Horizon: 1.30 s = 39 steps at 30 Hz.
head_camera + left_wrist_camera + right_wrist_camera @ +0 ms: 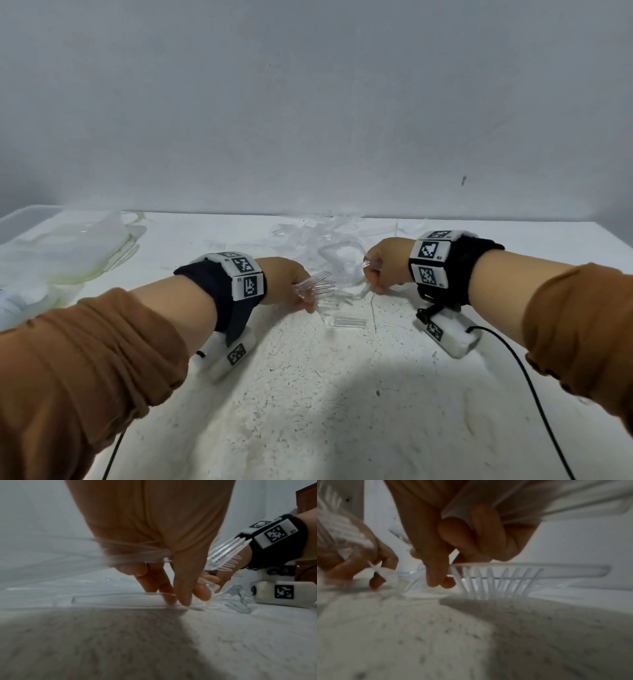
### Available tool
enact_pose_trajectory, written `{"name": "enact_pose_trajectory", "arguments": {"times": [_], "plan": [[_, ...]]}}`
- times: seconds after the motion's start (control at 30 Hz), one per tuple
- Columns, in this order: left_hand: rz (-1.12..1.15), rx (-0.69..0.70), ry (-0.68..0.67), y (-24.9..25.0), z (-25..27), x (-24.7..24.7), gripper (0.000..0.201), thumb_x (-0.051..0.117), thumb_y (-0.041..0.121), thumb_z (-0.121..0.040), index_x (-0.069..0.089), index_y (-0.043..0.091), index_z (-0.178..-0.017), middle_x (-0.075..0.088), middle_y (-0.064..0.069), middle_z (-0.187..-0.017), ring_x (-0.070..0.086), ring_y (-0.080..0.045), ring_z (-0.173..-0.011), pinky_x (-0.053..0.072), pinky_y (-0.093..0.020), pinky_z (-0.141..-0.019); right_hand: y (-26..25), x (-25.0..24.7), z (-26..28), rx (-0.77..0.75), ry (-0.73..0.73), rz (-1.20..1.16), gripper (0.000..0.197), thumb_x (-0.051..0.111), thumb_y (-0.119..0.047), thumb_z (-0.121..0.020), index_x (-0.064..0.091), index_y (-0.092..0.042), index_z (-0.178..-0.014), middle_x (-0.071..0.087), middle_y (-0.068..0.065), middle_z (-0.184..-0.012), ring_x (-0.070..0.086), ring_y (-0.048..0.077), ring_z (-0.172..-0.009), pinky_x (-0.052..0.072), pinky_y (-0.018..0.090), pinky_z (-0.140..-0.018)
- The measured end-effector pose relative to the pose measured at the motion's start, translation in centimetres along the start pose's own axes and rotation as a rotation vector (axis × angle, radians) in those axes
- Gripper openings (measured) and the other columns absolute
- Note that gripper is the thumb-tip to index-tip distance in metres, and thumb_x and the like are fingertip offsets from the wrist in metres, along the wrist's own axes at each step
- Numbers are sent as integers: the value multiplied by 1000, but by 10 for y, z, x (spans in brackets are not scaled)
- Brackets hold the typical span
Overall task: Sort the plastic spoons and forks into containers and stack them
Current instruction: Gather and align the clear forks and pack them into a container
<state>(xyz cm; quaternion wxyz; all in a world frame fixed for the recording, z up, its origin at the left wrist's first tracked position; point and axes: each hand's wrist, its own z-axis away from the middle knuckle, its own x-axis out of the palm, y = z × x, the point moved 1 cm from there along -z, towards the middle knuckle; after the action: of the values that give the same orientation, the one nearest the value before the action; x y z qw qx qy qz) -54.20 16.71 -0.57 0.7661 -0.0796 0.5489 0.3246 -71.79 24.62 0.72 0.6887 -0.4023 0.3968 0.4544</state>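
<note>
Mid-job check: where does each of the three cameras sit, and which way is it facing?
Head: on the head, looking forward and down at the table; both forearms, left hand and right hand show, each holding forks.
Left wrist: under the left wrist, looking along the left hand to a utensil lying flat.
Right wrist: under the right wrist, looking along the right hand; forks.
Shared: each wrist view also catches the opposite hand.

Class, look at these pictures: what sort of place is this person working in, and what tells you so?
Probably a plain indoor worktable, not a kitchen: a speckled white tabletop against a bare grey wall, with loose clear plastic cutlery heaped on it.
</note>
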Motion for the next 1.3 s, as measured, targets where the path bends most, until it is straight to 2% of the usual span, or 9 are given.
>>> {"name": "enact_pose_trajectory", "arguments": {"times": [0.17,0.27,0.4,0.53,0.6,0.87,1.0,1.17,1.3], "plan": [[-28,-39,-24,2,-8,1,13,59,19,-86,66,30,-83,66,12,-93,60,-10,-92,47,-22,-86,17,-22,14,40,93,-112,26,65,-9,-82,50,-24,-66,47,-8,-55,40,1,-34,32,11,-35],[-82,-7,-3,7,-11,-3,14,51,15,-88,60,25,-83,61,10,-85,55,-12,-83,42,-16,-72,27,-33,22,92,198,-199,23,66,-15,-80,46,-23,-71,47,-5,-64,40,13,-49,33,19,-41],[-10,36,147,15,-14,-13,20,47,11,-91,44,22,-74,48,9,-71,49,-15,-73,36,-15,-61,39,-40,27,123,318,-226,2,63,-20,-83,64,-21,-85,54,-12,-65,47,1,-49,32,7,-36],[161,33,228,22,-12,-28,25,44,13,-96,48,23,-119,55,14,-78,56,-10,-82,36,-10,-68,47,-39,23,182,366,-290,23,60,-27,-88,60,-22,-65,56,-15,-49,44,2,-49,34,12,-43],[163,26,233,23,-13,-35,29,40,20,-99,48,30,-124,56,16,-81,55,-8,-87,35,-11,-70,47,-38,19,209,378,-268,28,58,-27,-89,51,-21,-62,55,-10,-58,48,10,-58,34,19,-49],[162,9,221,24,-29,-63,24,47,50,-92,49,31,-78,56,11,-67,52,-9,-71,36,-19,-66,38,-34,-7,228,170,-34,26,56,-34,-89,58,-10,-99,58,7,-99,56,21,-87,44,25,-76],[94,32,214,22,-39,-81,24,55,51,-86,48,30,-79,50,10,-70,48,-7,-68,36,-24,-65,38,-29,-25,272,146,2,23,58,-34,-85,50,-14,-75,51,3,-79,49,21,-80,39,26,-69],[-3,89,170,22,-56,-83,19,54,44,-89,59,31,-103,63,8,-105,57,-14,-98,44,-27,-87,38,-22,-39,248,83,19,22,65,-31,-82,52,-15,-73,51,-1,-77,51,18,-81,42,27,-72],[-39,139,83,26,-67,-77,19,53,29,-89,62,46,-94,61,21,-96,60,-9,-94,46,-23,-87,43,-19,-39,237,134,-82,15,72,-28,-75,59,-22,-73,61,-7,-75,60,15,-77,50,28,-75]]}}
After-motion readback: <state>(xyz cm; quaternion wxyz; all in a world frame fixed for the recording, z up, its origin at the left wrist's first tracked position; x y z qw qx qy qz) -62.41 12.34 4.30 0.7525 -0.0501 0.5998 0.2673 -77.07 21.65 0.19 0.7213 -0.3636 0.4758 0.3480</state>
